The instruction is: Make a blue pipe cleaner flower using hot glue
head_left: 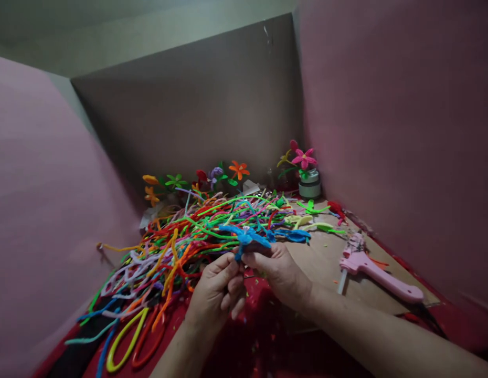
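A blue pipe-cleaner flower is held up between both hands, its petals spread above the fingertips. My left hand pinches it from below, at the stem side, with the other fingers curled in. My right hand has thumb and finger closed on its right lower part. Just behind the flower lies a big heap of loose pipe cleaners in many colours. More blue pipe-cleaner pieces rest just beyond my right hand.
A pink glue gun lies on a cardboard sheet at the right. Finished pipe-cleaner flowers stand along the back, including a pink one by a grey-green jar. Pink panels and a back board enclose the red-covered table.
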A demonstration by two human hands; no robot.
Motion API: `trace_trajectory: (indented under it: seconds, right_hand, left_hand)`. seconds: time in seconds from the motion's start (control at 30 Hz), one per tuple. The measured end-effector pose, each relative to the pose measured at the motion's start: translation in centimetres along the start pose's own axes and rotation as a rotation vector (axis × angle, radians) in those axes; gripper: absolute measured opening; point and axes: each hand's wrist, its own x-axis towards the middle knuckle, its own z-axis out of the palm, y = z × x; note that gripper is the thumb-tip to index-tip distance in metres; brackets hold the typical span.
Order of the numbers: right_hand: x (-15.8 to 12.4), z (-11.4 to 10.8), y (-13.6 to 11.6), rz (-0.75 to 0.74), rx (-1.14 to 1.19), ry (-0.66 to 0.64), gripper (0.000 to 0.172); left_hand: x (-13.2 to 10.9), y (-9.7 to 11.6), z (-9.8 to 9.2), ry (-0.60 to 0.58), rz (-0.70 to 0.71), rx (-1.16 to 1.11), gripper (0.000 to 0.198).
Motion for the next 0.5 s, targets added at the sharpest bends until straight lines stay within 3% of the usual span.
trace_trajectory:
  seconds: [0.23, 0.5]
  right_hand:
    - [0.3, -0.2, 0.5, 0.177, 0.130, 0.006, 0.013]
    - [0.4, -0.4, 0.9, 0.107, 0.108, 0.104, 0.018]
  left_hand:
    - [0.0, 0.2, -0.6, -0.138, -0.128, -0.054, 0.014]
    - [0.0, -0.1, 0.7, 0.140, -0.012, 0.171, 0.017]
